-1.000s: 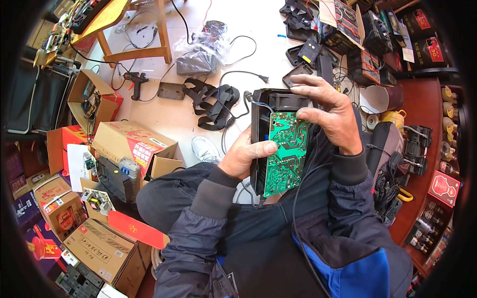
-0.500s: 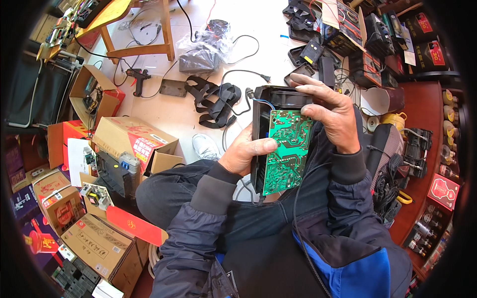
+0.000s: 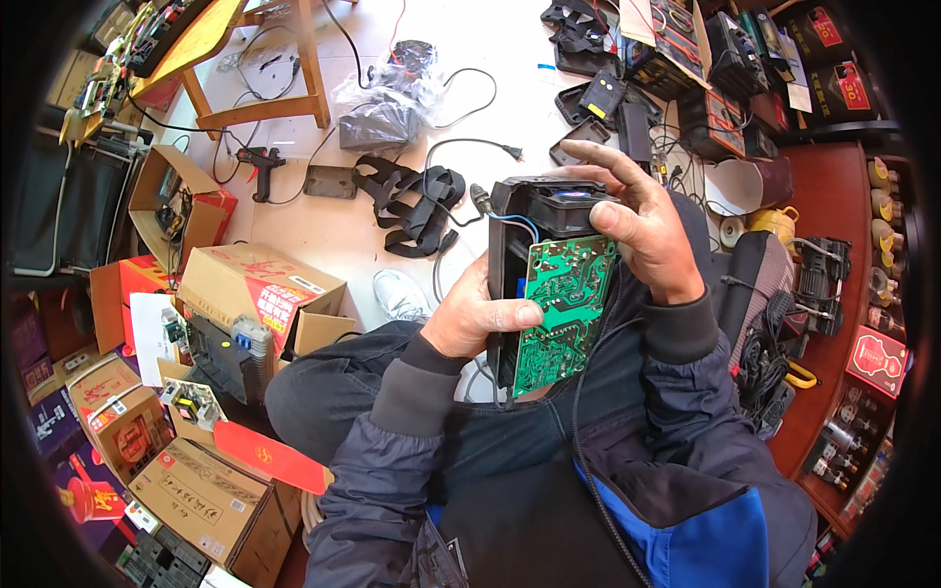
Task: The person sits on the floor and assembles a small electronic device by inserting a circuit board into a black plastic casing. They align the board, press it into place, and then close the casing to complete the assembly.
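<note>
A green circuit board [image 3: 567,309] sits at the open side of a black plastic housing [image 3: 507,260], held over my lap. My left hand [image 3: 470,316] grips the housing's left side, with its thumb pressed on the board's edge. At the upper end is a black boxy part [image 3: 561,211] that looks like a cooling fan. My right hand [image 3: 647,220] holds this part at its right corner, thumb in front and fingers stretched behind it. Thin blue and pinkish wires [image 3: 520,223] run between the housing and the fan. The fingers of my left hand are hidden behind the housing.
On the floor ahead lie a black strap [image 3: 412,201], a glue gun [image 3: 262,169], power cords and a plastic-wrapped black device [image 3: 382,122]. Cardboard boxes [image 3: 260,284] crowd the left. A red-brown shelf [image 3: 828,225] and a yellow-handled tool [image 3: 801,374] are at right.
The housing has tilted, so more of the fan's face and the wires show. My right thumb stays at the fan's corner while its fingers have shifted slightly. The whole view has shifted a little.
</note>
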`<state>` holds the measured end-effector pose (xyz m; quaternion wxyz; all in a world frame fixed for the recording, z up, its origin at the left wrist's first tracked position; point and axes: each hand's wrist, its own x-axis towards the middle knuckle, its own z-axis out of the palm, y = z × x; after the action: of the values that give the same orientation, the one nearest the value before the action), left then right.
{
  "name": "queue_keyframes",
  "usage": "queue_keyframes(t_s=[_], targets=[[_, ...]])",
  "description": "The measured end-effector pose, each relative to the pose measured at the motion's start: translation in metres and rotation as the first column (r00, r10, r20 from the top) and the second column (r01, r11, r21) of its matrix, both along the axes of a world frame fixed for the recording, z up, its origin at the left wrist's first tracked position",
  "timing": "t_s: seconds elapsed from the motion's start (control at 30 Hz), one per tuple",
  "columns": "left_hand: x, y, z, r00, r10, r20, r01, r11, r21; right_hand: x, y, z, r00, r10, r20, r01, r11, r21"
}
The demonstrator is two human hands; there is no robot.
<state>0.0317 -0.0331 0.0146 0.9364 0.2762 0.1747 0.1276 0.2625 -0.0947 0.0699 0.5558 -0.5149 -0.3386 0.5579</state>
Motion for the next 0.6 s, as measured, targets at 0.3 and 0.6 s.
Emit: queue_keyframes(t_s=[0.3,0.6], targets=[[-0.003,-0.001,-0.003,1.0,-0.011,-0.029,0.012,1.0,0.021,-0.008,0.0,0.005,0.999,-0.03,0.022,0.031,0.999,-0.028],[0.0,0.0,-0.003,1.0,0.012,0.001,-0.012,0.998,-0.057,-0.008,0.005,-0.013,0.997,-0.073,-0.014,0.073,0.996,-0.043]])
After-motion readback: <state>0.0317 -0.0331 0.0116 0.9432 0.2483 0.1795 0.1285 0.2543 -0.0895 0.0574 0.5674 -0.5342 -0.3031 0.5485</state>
